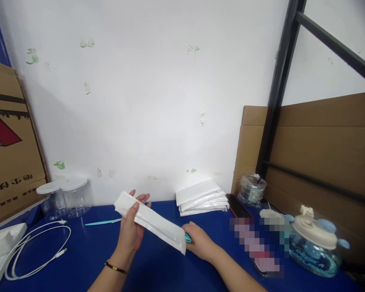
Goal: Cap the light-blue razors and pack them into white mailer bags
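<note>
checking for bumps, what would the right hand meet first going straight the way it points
Likely the white packet held in the left hand; the teal item in the right hand may be touching it, but depth is unclear.

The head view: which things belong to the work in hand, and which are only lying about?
Likely in the work:
white packet, in the left hand
teal item, mostly hidden in the right hand
stacked white packets
perhaps the teal blade-shaped tool

Apparently just lying about:
white cable
clear lidded jars
water bottle
</note>
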Tool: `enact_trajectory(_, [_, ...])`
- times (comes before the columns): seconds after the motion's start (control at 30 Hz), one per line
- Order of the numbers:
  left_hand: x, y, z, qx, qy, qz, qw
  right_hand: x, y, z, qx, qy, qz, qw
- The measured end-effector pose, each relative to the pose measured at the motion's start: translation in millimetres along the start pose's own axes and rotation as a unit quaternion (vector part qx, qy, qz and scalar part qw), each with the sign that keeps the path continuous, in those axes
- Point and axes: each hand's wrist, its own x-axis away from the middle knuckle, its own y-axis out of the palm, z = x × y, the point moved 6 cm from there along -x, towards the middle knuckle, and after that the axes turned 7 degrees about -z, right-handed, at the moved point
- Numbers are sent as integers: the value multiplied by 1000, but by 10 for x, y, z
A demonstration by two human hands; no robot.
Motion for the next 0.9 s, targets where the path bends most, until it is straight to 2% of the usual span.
enact_trajectory(0.17, [-156, -155, 372, -18, 9, 23, 1000, 10, 11, 32, 65, -12, -12, 998])
enact_trajectory(0.37, [-252, -216, 890, -85, 22, -3, 996, 12, 8, -22, 89, -37, -30, 995])
enact_trajectory(0.47, [-322, -241, 1152, -171, 39, -40, 984, 25, -5, -74, 100, -46, -34, 993])
enact_trajectory(0.53, [-354, -220, 1265, -271, 42, -87, 958, 36, -15, -98, 103, -47, -35, 993])
enact_trajectory(0.6, [-344, -186, 1266, -414, 31, -149, 897, 46, -23, -111, 103, -47, -36, 993])
enact_trajectory(0.63, [-317, -179, 1209, -491, 19, -183, 851, 51, -26, -114, 102, -47, -36, 993])
enact_trajectory(0.7, [-222, -217, 990, -624, -14, -259, 737, 59, -24, -117, 100, -45, -35, 993])
enact_trajectory(0.77, [-93, -348, 693, -706, -49, -330, 625, 64, -13, -118, 96, -42, -34, 994])
enact_trajectory(0.8, [-32, -447, 547, -732, -67, -353, 579, 65, -6, -119, 92, -40, -33, 994])
enact_trajectory(0.87, [48, -693, 314, -770, -117, -358, 516, 65, -4, -118, 79, -34, -30, 996])
enact_trajectory(0.9, [78, -806, 226, -779, -147, -355, 495, 64, -13, -114, 69, -31, -27, 997])
